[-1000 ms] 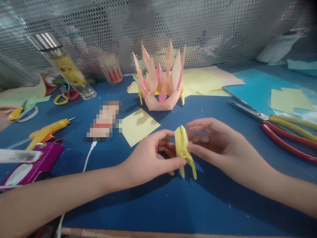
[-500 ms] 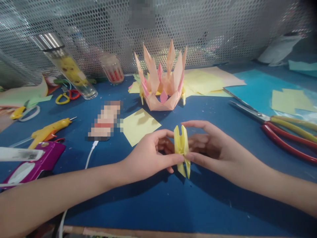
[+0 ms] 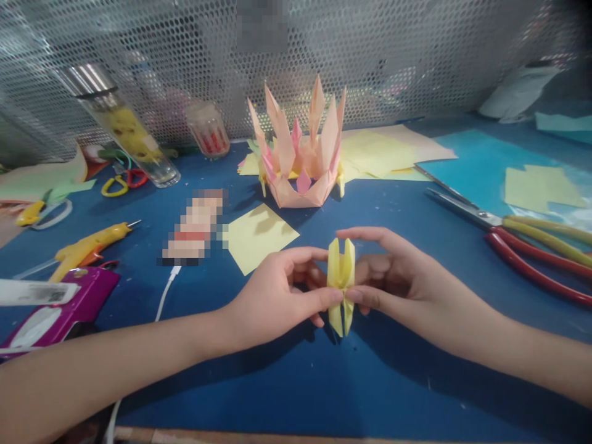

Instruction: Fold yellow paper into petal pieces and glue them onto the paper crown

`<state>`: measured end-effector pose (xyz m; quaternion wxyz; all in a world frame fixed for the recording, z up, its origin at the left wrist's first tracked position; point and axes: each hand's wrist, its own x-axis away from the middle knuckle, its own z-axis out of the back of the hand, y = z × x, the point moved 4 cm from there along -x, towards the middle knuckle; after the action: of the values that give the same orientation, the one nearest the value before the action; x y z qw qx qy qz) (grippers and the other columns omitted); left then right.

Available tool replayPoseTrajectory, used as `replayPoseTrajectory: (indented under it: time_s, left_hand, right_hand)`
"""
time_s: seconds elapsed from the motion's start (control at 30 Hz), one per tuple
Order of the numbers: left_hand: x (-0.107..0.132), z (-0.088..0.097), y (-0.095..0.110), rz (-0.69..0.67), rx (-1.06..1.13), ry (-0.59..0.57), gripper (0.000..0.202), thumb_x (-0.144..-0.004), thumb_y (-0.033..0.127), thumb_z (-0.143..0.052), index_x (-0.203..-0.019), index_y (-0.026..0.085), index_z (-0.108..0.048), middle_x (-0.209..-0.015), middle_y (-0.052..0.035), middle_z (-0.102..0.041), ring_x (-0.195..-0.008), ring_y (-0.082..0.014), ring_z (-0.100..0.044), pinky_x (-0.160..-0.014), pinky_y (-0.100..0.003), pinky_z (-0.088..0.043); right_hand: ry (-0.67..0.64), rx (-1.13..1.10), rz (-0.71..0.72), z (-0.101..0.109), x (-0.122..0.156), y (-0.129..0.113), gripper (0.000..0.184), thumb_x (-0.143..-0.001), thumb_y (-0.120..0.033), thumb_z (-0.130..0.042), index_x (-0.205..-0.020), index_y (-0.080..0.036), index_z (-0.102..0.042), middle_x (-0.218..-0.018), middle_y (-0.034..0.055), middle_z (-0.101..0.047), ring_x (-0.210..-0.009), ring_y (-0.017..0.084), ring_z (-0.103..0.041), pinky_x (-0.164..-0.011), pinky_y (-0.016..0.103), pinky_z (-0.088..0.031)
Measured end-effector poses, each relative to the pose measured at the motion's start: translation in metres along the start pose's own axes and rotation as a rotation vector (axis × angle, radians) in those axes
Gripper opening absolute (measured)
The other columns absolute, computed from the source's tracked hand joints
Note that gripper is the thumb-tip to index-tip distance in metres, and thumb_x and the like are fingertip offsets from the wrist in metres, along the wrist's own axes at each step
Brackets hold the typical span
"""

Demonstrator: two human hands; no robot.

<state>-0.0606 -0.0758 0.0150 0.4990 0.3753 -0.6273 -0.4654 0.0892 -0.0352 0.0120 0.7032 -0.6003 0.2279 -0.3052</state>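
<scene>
Both my hands meet over the blue table (image 3: 296,382), pinching a small folded yellow paper piece (image 3: 341,277) that stands upright between them. My left hand (image 3: 277,296) grips its left side with thumb and fingers. My right hand (image 3: 398,277) holds the right side, index finger arched over the top. Behind them stands a crown-shaped origami model (image 3: 303,154) in peach and pink paper. A flat yellow paper square (image 3: 259,236) lies just left of my left hand's fingers.
Red-handled scissors (image 3: 509,237) lie at the right beside cyan paper (image 3: 481,166) and yellow sheets (image 3: 539,187). At the left are a yellow glue gun (image 3: 90,245), a magenta case (image 3: 60,308), a white cable (image 3: 164,296), a glass bottle (image 3: 123,126) and small scissors (image 3: 121,182). A perforated metal wall (image 3: 416,55) closes the back.
The yellow piece has turned from tilted to upright and its lower flaps have been pressed closer together. Both hands stayed in place, closing in slightly.
</scene>
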Motion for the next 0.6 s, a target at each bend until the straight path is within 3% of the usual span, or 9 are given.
replayPoseTrajectory:
  time_s: [0.27, 0.6]
  left_hand:
    - [0.0002, 0.0008, -0.0003, -0.017, -0.022, -0.008, 0.032, -0.076, 0.020, -0.071, -0.106, 0.014, -0.060, -0.069, 0.0014, -0.058, -0.060, -0.0089, -0.057, -0.051, -0.019, -0.055]
    - [-0.0016, 0.0014, -0.0023, 0.030, 0.006, -0.004, 0.040, -0.069, 0.016, -0.076, -0.103, 0.013, -0.056, -0.071, -0.0002, -0.062, -0.062, -0.0106, -0.060, -0.052, -0.020, -0.055]
  right_hand:
    - [0.000, -0.024, -0.039, 0.0008, -0.0012, -0.0008, 0.045, -0.086, -0.028, -0.060, -0.124, -0.025, -0.037, -0.068, -0.0023, -0.062, -0.059, 0.013, -0.059, -0.055, 0.024, -0.051]
    - [-0.039, -0.073, -0.069, -0.0005, -0.0012, 0.0008, 0.046, -0.085, -0.025, -0.062, -0.122, -0.025, -0.036, -0.073, -0.0001, -0.064, -0.061, 0.013, -0.059, -0.056, 0.023, -0.048]
